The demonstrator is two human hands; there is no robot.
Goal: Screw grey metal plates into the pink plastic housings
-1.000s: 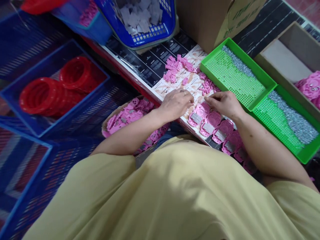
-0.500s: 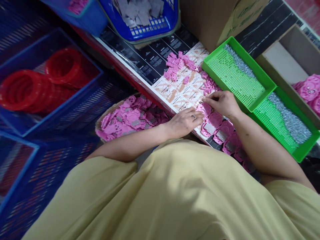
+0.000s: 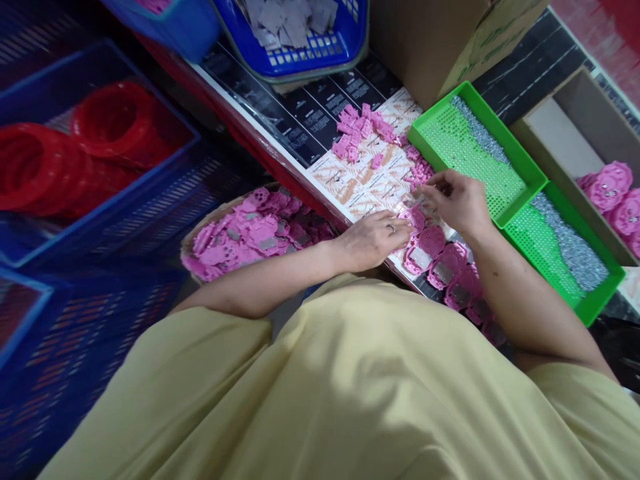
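Note:
My left hand (image 3: 373,239), with a ring on one finger, has its fingertips closed on the near edge of a pink plastic part (image 3: 415,216) at the table's edge. Just beyond that part is my right hand (image 3: 461,203), thumb and fingers pinched together beside a heap of small pink pieces (image 3: 421,172). Whatever may be in the pinch is too small to make out. A row of pink plastic parts with grey plates (image 3: 444,272) runs from my left fingertips toward my right forearm, which hides some of it.
Two green trays (image 3: 543,181) hold small silvery pieces. Pink tabs (image 3: 350,130) lie on the table. A container of pink parts (image 3: 250,227) stands below the edge. Around these are a blue basket (image 3: 300,67), a large carton (image 3: 415,47), and a blue crate (image 3: 170,167) with red rings.
My right hand has drawn slightly up and away from the pink plastic part, toward the small pink pieces. My left hand stays on the part. The view has shifted slightly.

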